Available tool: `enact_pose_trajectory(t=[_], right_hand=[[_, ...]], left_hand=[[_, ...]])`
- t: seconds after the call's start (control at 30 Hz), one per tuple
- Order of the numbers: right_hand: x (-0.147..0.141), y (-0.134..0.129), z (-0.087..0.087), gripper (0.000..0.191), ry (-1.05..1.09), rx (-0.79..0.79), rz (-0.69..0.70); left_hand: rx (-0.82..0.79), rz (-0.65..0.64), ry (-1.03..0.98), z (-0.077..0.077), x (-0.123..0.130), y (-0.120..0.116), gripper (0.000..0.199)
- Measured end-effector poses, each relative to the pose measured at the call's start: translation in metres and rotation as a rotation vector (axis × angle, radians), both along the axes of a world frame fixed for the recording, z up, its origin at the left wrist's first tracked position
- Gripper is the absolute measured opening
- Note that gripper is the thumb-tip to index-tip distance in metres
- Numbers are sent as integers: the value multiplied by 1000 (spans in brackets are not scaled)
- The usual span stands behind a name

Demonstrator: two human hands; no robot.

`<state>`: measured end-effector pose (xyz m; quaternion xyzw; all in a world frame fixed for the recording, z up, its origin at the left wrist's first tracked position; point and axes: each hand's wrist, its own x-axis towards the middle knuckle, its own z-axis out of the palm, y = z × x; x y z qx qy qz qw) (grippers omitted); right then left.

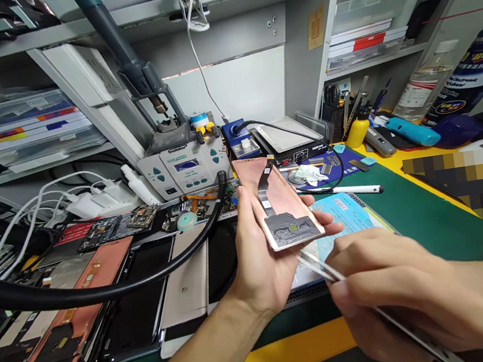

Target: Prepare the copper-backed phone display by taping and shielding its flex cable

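A phone screen part (282, 199) with a copper-pink back, a dark flex cable and a black patch at its lower end lies tilted in my left hand (263, 256). The thumb is along its left edge and the fingertips show past its right edge. My right hand (400, 284) is closed around metal tweezers (393, 318), whose tips point up and left, just below the phone part's lower edge. Whether the tips touch the part or my left palm is unclear. Behind both hands, a light blue sheet (347, 214) rests on the green mat (410, 199).
Stacked phone parts (55, 327) and a gold phone back (185, 276) lie at left. A thick black hose (117, 291) arches over them. The hot-air station (188, 167) and a flat heating plate (289, 138) stand behind. Bottles, including a yellow one (357, 128), stand at right.
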<state>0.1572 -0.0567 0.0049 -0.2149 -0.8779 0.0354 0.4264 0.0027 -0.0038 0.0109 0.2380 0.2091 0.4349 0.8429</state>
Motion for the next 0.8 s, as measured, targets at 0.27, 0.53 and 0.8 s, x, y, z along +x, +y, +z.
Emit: enact_pose_trajectory(t=[0.27, 0.53, 0.8], right_hand=[[40, 49, 24, 14, 510, -7, -607], [79, 74, 38, 29, 121, -854, -544], [109, 97, 32, 34, 292, -686, -907]], left_hand=[[200, 315, 166, 1, -2, 12, 56], [295, 477, 231, 6, -6, 20, 52], [313, 485, 243, 6, -7, 21, 51]])
